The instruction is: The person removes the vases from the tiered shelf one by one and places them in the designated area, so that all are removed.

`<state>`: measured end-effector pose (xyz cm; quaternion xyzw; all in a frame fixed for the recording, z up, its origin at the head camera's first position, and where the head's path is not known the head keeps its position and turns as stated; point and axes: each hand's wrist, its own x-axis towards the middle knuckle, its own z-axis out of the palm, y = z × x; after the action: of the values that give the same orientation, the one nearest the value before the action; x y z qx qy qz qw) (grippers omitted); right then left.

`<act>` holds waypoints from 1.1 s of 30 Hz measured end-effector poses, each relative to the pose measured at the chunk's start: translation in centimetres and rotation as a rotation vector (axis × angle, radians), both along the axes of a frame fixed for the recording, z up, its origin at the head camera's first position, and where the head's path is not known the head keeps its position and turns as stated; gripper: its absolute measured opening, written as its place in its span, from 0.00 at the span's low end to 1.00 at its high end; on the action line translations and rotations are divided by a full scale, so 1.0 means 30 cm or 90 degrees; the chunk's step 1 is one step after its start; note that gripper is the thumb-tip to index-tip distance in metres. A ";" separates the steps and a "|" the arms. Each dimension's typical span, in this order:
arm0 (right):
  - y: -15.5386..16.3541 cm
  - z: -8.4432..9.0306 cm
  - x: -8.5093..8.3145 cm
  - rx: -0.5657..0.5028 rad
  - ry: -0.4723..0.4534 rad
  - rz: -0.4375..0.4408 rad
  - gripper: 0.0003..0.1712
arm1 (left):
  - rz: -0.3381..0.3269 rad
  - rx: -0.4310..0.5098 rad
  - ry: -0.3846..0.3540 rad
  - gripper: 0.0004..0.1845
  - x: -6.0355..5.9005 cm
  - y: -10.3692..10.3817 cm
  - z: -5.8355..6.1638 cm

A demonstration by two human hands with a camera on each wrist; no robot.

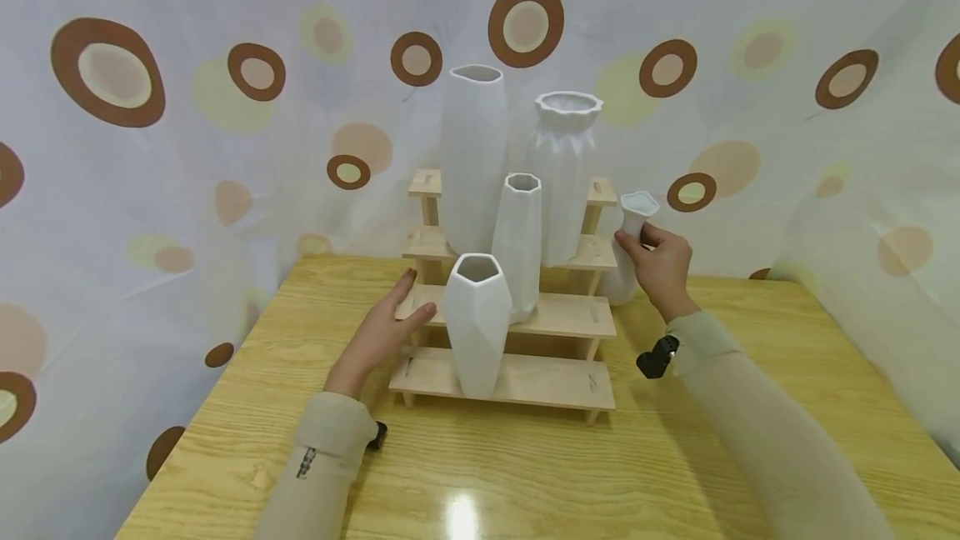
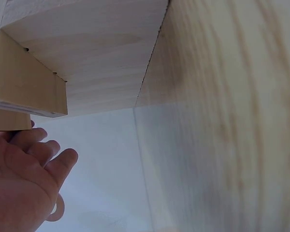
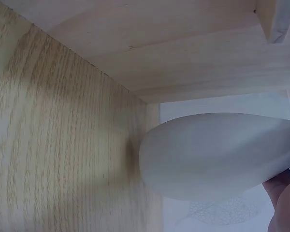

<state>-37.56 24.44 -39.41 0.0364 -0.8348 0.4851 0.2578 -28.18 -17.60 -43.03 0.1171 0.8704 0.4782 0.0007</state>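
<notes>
A stepped wooden stand (image 1: pixel 562 377) stands on the table, bearing several white vases. At its right side my right hand (image 1: pixel 663 267) grips a narrow-necked white vase (image 1: pixel 621 277) by the neck. In the right wrist view that vase's rounded body (image 3: pixel 208 157) has its base close to the tabletop; whether it touches, I cannot tell. My left hand (image 1: pixel 382 332) is at the stand's left edge, thumb and fingers spread. In the left wrist view the left hand (image 2: pixel 24 169) lies by the stand's wooden end piece (image 2: pixel 29 72); its fingertips are partly hidden there.
A faceted vase (image 1: pixel 477 327) is on the lowest step, a slim vase (image 1: pixel 519 248) on the step behind. Farther up stand a tall smooth vase (image 1: pixel 472 157) and a ruffled-rim vase (image 1: pixel 562 182). Patterned cloth (image 1: pixel 300 123) hangs behind the table (image 1: pixel 525 473).
</notes>
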 end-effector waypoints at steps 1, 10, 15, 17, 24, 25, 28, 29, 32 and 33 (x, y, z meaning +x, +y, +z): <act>-0.001 -0.001 -0.004 -0.001 -0.002 0.002 0.24 | 0.000 0.000 0.001 0.49 0.000 0.000 0.001; -0.010 -0.010 -0.021 -0.017 -0.017 0.001 0.25 | 0.001 -0.006 -0.004 0.49 -0.002 -0.003 0.003; -0.014 -0.012 -0.025 -0.045 -0.049 -0.011 0.27 | 0.000 -0.006 -0.006 0.49 0.001 -0.001 0.002; -0.014 -0.011 -0.027 -0.053 -0.057 -0.012 0.28 | 0.001 -0.005 -0.005 0.49 0.001 -0.001 0.003; -0.010 -0.011 -0.034 -0.063 -0.072 -0.006 0.28 | 0.002 -0.005 -0.002 0.49 0.001 0.002 0.009; -0.010 -0.014 -0.036 -0.063 -0.073 -0.006 0.28 | 0.002 -0.007 -0.002 0.49 0.002 0.002 0.010; -0.009 -0.021 -0.044 -0.065 -0.069 -0.009 0.28 | 0.004 -0.009 -0.005 0.48 0.003 0.003 0.011; -0.008 -0.024 -0.048 -0.065 -0.066 -0.010 0.28 | 0.003 -0.008 -0.005 0.48 0.003 0.004 0.012; -0.005 -0.033 -0.056 -0.064 -0.056 -0.010 0.29 | 0.003 -0.006 -0.006 0.49 0.005 0.004 0.014; -0.004 -0.037 -0.059 -0.062 -0.053 -0.008 0.29 | 0.004 -0.005 -0.007 0.49 0.005 0.005 0.015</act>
<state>-39.31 24.32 -40.52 -0.0016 -0.8203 0.5247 0.2277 -28.02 -17.46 -42.58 0.1116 0.8727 0.4753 0.0045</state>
